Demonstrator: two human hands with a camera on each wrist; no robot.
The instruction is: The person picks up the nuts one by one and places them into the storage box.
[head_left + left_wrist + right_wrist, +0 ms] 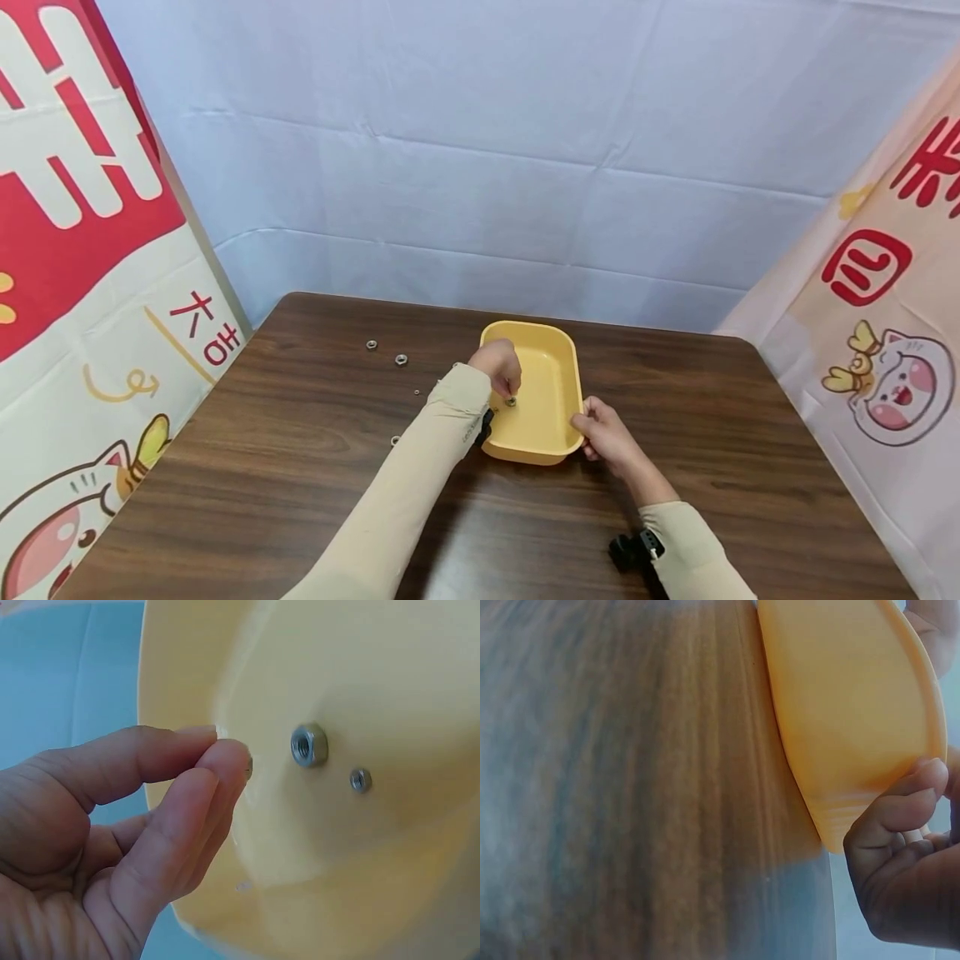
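Note:
My left hand [501, 367] is inside a yellow plastic tray [546, 375], its thumb and fingertips pinched together. In the left wrist view, a sliver of a metal nut [249, 767] shows at those fingertips, mostly hidden behind them. Beyond them in the tray are a larger hex nut [309, 745] and a smaller nut [361, 780]. My right hand [606, 432] grips the tray's near right corner. In the right wrist view its thumb and fingers [904, 806] hold the yellow rim.
Left of the tray, several nuts lie apart on the dark wooden table [300, 417], among them a hex nut [401, 360], another farther back [372, 344] and a tiny one [417, 392]. One nut [395, 440] sits beside my left sleeve. Pale cloth [480, 167] hangs behind the table.

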